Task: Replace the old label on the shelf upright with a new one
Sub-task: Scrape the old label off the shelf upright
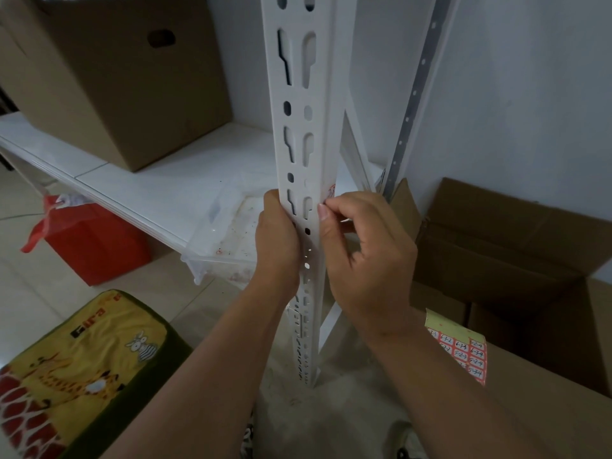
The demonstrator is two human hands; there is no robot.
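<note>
White metal makes up the shelf upright, a tall post with rows of holes, standing straight up from the floor. The left hand wraps round the post's left edge, its fingers curled behind the metal and holding it. The right hand is at the post's right edge, with its thumb and bent fingers pinched close together on a small label. The label is white with red marks and sits on the side face of the post, just above the right fingertips. Only a bit of it shows, so I cannot tell if it is peeled up or stuck flat.

Below the right wrist, a sheet of red labels with numbers written on them lies on a brown cardboard box. Left of the left fingers, a clear plastic tray sticks out from under the white shelf. A big cardboard box sits on that shelf.
</note>
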